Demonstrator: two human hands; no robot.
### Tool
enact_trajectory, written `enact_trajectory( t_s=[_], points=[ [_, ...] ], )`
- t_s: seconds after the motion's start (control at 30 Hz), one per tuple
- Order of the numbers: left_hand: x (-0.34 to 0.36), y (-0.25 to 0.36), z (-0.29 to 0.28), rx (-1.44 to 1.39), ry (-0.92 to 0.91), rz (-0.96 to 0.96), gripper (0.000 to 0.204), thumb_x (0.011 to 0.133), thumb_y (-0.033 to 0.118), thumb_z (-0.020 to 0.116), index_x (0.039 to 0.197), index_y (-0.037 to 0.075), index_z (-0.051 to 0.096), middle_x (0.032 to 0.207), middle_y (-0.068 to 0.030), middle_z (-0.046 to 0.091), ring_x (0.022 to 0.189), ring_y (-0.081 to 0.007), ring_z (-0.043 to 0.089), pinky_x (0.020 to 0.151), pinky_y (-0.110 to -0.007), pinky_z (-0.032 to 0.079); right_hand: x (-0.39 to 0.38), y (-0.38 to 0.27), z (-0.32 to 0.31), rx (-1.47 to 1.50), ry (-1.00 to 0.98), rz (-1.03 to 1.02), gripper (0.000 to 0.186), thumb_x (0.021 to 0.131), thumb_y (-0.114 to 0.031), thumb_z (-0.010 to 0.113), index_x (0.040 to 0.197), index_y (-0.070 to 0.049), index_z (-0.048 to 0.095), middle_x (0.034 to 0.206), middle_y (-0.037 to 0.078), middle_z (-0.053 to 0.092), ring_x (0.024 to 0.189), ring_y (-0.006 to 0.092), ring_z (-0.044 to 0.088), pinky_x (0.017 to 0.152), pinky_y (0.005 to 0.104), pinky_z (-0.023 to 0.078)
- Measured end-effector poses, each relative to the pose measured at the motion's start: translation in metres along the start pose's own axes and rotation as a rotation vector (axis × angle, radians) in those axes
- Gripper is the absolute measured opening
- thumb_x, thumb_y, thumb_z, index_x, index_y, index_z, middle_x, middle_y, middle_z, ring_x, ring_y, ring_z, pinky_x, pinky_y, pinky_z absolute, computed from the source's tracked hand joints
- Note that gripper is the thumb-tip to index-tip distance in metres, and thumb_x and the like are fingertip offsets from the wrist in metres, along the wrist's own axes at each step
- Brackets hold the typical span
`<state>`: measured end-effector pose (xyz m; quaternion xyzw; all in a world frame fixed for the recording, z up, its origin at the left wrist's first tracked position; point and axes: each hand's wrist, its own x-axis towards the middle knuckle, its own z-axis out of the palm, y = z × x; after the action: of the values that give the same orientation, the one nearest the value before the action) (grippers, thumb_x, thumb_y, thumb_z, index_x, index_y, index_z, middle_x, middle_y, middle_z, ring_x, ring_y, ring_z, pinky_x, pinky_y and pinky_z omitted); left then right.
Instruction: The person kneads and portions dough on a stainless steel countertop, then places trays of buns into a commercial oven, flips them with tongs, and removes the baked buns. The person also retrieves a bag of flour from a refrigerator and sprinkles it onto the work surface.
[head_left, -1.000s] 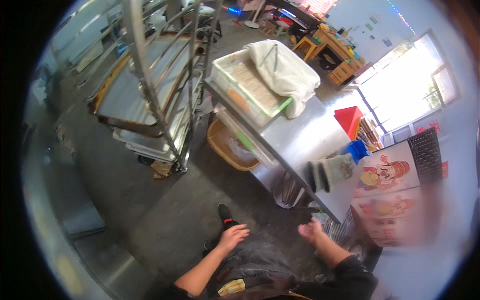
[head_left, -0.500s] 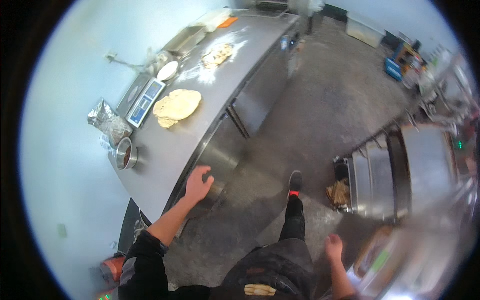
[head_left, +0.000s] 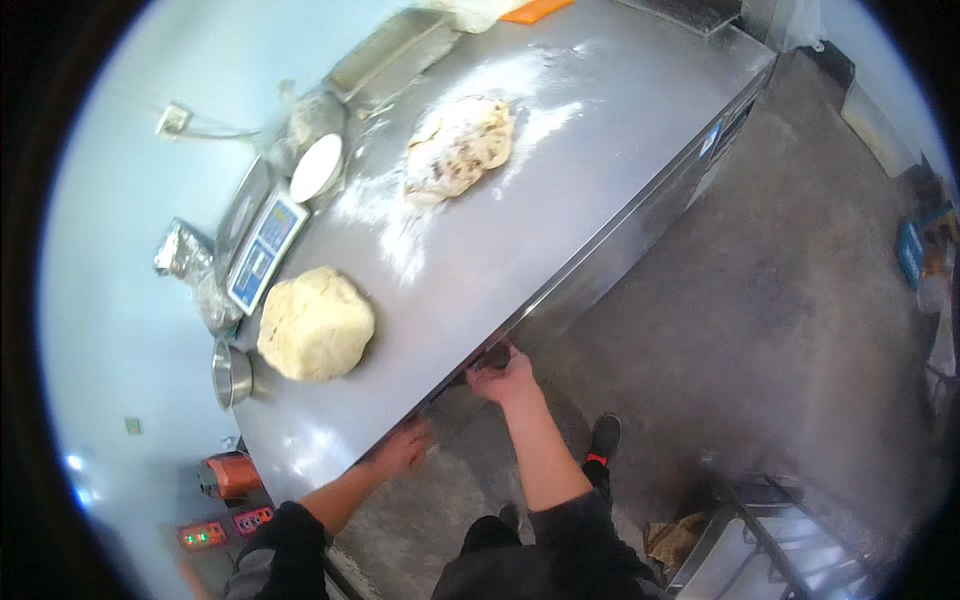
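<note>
Beside the front edge of the steel worktable [head_left: 560,225], my right hand [head_left: 505,378] is turned partly palm up, its thumb apart from the fingers. The fingertips reach into the shadow below the edge. My left hand [head_left: 403,447], a little blurred, is close to the same edge, nearer to me, with its fingers loosely bent. I see nothing held in either hand. A thick round mound of pale dough [head_left: 316,324] sits on the left part of the table. Farther back, a smaller flattened dough piece with dark bits [head_left: 458,150] lies amid scattered white flour [head_left: 405,245].
Along the wall stand a digital scale [head_left: 262,250], a white bowl [head_left: 316,168], a metal loaf tin [head_left: 392,55], a foil bag [head_left: 185,250] and a steel bowl [head_left: 232,375]. An orange device [head_left: 232,475] is at lower left. A metal rack [head_left: 790,545] stands at lower right.
My view has turned toward the table and come closer to it. My right hand has come from the lower right over to the table edge; my left hand now hangs lower beside it.
</note>
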<state>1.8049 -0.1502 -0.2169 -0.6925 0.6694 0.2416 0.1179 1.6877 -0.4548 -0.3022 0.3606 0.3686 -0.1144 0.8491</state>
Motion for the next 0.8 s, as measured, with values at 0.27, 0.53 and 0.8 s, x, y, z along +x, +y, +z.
enact_trajectory(
  t_s=[0.27,0.53,0.8],
  points=[
    [-0.028,-0.012,0.033,-0.090,0.252,0.097,0.035,0.083,0.010,0.078,0.119,0.009,0.079,0.138,-0.0150,0.071,0.128,-0.0371,0.068,0.114,-0.055,0.051,-0.086,-0.028,-0.082,0.022,0.139,-0.016,0.055,0.110,-0.054,0.057,0.138,-0.007,0.064,0.139,0.013,0.069,0.129,0.0352,0.063,0.115,0.0580,0.047],
    [0.060,0.081,-0.009,-0.263,0.355,0.102,0.037,0.081,0.004,0.080,0.117,0.009,0.078,0.140,-0.0181,0.068,0.123,-0.0394,0.067,0.104,-0.045,0.055,-0.332,-0.185,-0.424,-0.061,0.623,-0.929,0.033,0.109,-0.033,0.067,0.132,-0.010,0.070,0.108,0.007,0.076,0.090,0.0232,0.072,0.077,0.0433,0.059],
    [0.388,0.131,0.077,-1.027,0.495,-0.357,0.041,0.096,-0.008,0.072,0.134,0.006,0.069,0.144,-0.0147,0.065,0.131,-0.0266,0.069,0.109,-0.041,0.057,-0.234,-0.271,-0.289,-0.922,0.503,-1.251,0.023,0.112,-0.025,0.067,0.121,-0.004,0.068,0.094,0.010,0.070,0.085,0.0176,0.071,0.078,0.0356,0.059]
  ],
)
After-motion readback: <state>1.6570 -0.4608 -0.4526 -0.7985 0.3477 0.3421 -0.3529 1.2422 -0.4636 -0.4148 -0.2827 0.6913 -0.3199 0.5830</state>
